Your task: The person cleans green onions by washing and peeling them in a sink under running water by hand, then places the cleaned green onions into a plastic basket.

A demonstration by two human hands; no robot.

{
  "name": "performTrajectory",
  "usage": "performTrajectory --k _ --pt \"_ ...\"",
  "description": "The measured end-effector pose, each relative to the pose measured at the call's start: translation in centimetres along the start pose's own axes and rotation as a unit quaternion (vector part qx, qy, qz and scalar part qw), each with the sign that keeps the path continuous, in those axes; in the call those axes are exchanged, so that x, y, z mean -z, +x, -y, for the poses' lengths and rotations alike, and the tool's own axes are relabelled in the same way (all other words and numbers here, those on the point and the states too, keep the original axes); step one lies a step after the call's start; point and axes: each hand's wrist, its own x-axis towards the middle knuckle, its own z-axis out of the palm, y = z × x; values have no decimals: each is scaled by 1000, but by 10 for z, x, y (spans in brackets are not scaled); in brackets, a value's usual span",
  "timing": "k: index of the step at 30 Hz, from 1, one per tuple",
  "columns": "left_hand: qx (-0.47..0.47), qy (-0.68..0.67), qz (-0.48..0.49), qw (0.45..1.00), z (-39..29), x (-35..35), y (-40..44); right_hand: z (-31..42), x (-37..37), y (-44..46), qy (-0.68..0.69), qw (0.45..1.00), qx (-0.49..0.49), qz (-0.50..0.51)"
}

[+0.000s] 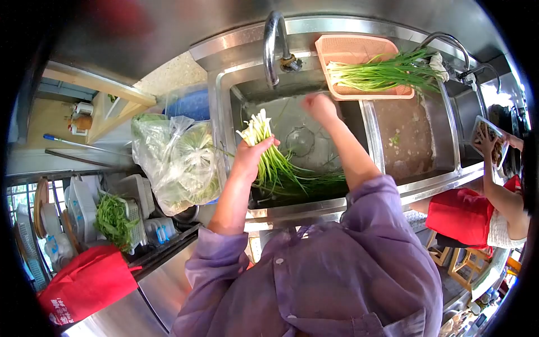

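Note:
A bunch of green onions [272,163], white ends up, is held in my left hand [254,154] over the left side of the sink basin [314,121]. Its green leaves hang down toward more long greens [314,185] lying at the basin's near edge. My right hand [321,109] is raised over the basin, blurred, its fingers curled; whether it holds anything cannot be made out. Beyond it, a pink basket [356,44] holds another bunch of green onions [376,73], their leaves reaching over its right side.
A faucet [271,50] arches over the basin's far side. Clear plastic bags of vegetables [179,163] sit left of the sink. The second basin [401,140] holds murky water. At far right, another person's hands hold a tray [497,132]. Leafy greens [115,219] lie at lower left.

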Motion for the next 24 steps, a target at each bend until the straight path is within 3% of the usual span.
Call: performTrajectory --k 1,2,3,4,5,6,8,12,14,16,18,19,20,22,23,24 --pt "5 -11 12 1000 -1 2 2 -2 -9 -8 -144 989 37 2" --pt "2 -10 15 1000 -5 3 7 14 -5 -10 15 989 135 -58" --pt "29 -28 11 999 -3 3 5 29 -7 -18 173 953 226 -102" --pt "55 -41 10 998 -4 4 3 55 7 -34 328 921 211 25" --pt "31 -46 13 998 -6 1 3 75 21 -44 469 851 189 145" --pt "35 -45 16 998 -4 3 5 75 17 -42 471 851 185 143" --pt "48 -64 37 996 -1 12 10 74 17 -34 159 933 303 112" --pt "48 -53 32 997 -17 14 6 73 25 -31 112 924 360 63" --pt "46 -47 17 998 -32 12 0 70 31 -26 103 931 345 69" --pt "64 -51 5 997 -44 16 -3 61 39 -18 233 936 263 13" --pt "41 -70 -8 997 -60 21 -6 42 51 0 191 964 185 20" --pt "32 -99 -21 994 -67 23 -6 33 53 4 69 986 146 45" --pt "23 -127 -34 991 -74 26 -6 24 43 2 71 986 142 44" --pt "15 -154 -57 986 -92 27 -9 7 17 3 -97 974 207 13" --pt "10 -179 -51 983 -100 27 -10 18 15 2 33 967 247 50" --pt "13 -177 -52 983 -104 28 -9 32 7 -2 172 952 217 132"
